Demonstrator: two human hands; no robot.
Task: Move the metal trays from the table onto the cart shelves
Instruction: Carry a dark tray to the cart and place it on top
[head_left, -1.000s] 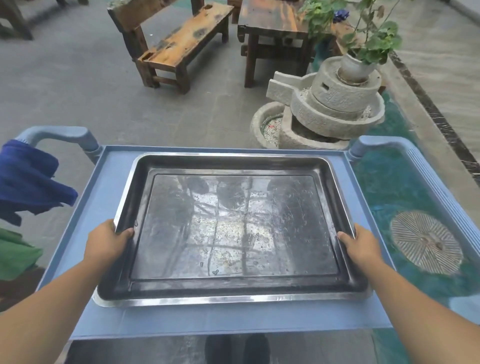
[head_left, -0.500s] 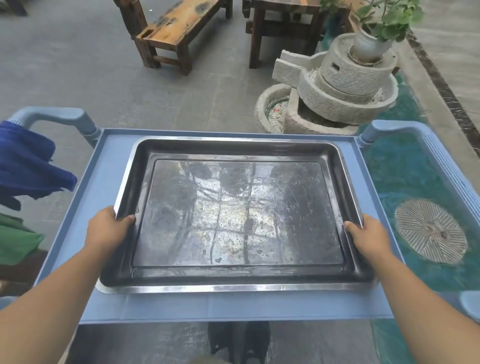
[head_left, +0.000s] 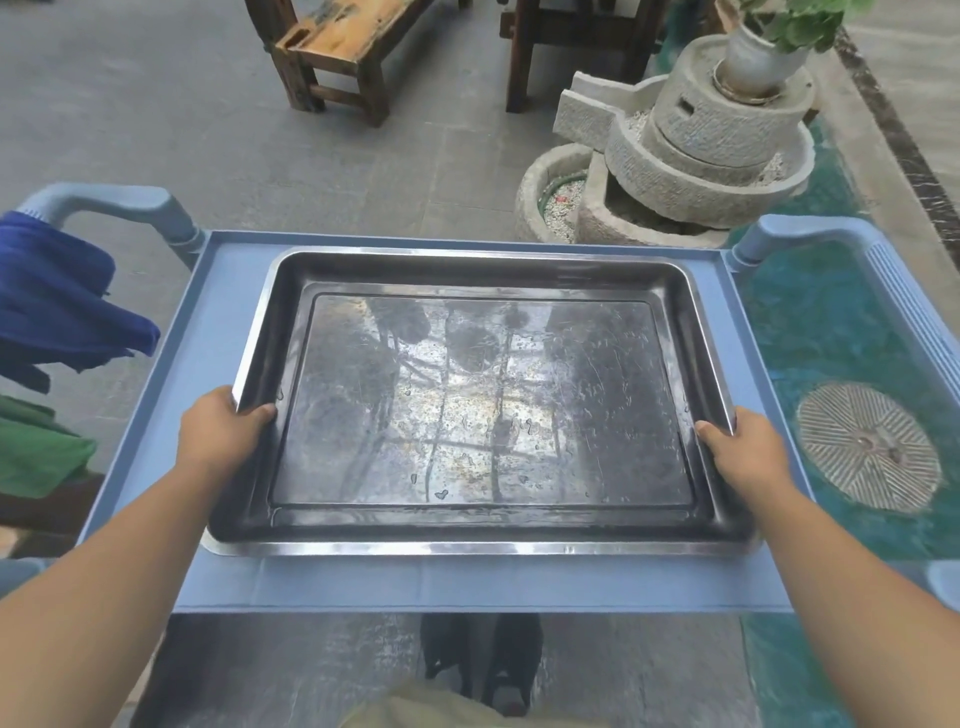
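Note:
A large rectangular metal tray (head_left: 483, 546) with a wet, reflective bottom lies over the top shelf of the blue cart (head_left: 223, 322). My left hand (head_left: 221, 434) grips the tray's left rim, thumb hooked over the edge into the tray. My right hand (head_left: 745, 449) grips the right rim the same way. The tray's near edge sits a little back from the cart's front lip. Whether the tray rests fully on the shelf or is held just above it cannot be told.
Blue cart handles rise at the far left (head_left: 104, 200) and far right (head_left: 810, 231). A blue cloth (head_left: 57, 301) and a green cloth (head_left: 36, 452) hang at the left. A stone millstone planter (head_left: 691, 150) and a wooden bench (head_left: 343, 47) stand beyond the cart; a teal pond (head_left: 831, 332) is at the right.
The tray has moved slightly forward over the cart shelf with both hands still on its rims, and my view has come closer and tipped further down.

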